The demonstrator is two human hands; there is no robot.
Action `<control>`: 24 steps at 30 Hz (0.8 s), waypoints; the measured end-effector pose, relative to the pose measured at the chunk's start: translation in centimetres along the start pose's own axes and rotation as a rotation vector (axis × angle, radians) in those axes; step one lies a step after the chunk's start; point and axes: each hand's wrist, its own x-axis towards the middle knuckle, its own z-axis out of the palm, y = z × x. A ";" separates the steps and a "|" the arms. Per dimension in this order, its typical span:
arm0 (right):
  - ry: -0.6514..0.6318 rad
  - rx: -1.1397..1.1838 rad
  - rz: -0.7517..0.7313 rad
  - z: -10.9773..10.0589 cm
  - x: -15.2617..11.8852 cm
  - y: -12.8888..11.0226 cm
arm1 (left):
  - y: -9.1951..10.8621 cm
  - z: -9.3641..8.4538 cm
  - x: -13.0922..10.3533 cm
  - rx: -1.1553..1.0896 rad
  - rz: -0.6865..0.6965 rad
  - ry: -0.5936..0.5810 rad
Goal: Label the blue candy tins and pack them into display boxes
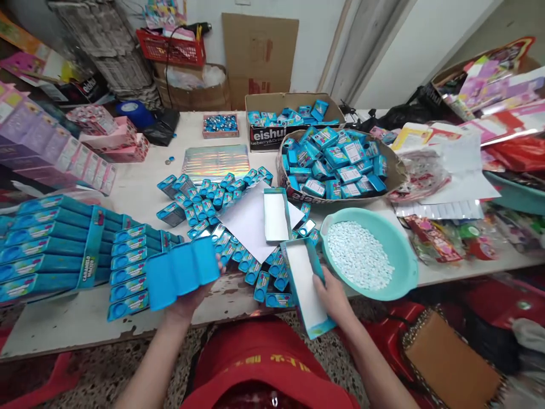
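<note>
My left hand (187, 304) grips a row of small blue candy boxes (181, 274) pressed side by side, their plain blue faces toward me. In my right hand (334, 295) is a long open display tray (304, 278), blue outside and white inside, with nothing lying in it; it tilts over the table's front edge. A second such tray (276, 218) rests beyond it on a white sheet (249, 218). Many small blue boxes (206, 207) stand around and under that sheet. Left of my left hand, filled blue display trays (131, 272) are stacked in rows.
A turquoise basin (404, 250) of small white pellets sits at right. Two cartons (272, 136) at the back hold loose blue boxes (336, 156). A shiny film sheet (217, 162) and a small box of round blue pieces (220, 124) lie behind. Pink-purple boxes (55, 142) stand far left.
</note>
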 end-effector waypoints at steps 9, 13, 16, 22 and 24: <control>-0.085 -0.098 -0.066 4.6 1.2 -3.5 | -3.0 5.7 -0.9 0.398 -0.083 -0.181; -0.052 0.060 -0.168 6.1 0.0 -1.8 | -4.5 10.6 2.5 0.980 0.015 -0.256; 0.030 0.155 -0.168 7.2 -1.2 -0.3 | -6.3 12.7 3.9 1.517 0.186 -0.294; 0.194 0.204 -0.089 7.1 -1.1 0.8 | -9.8 16.0 5.2 2.077 0.377 -0.486; 0.249 0.195 -0.083 6.6 -0.7 1.0 | -11.1 16.7 5.9 2.123 0.450 -0.562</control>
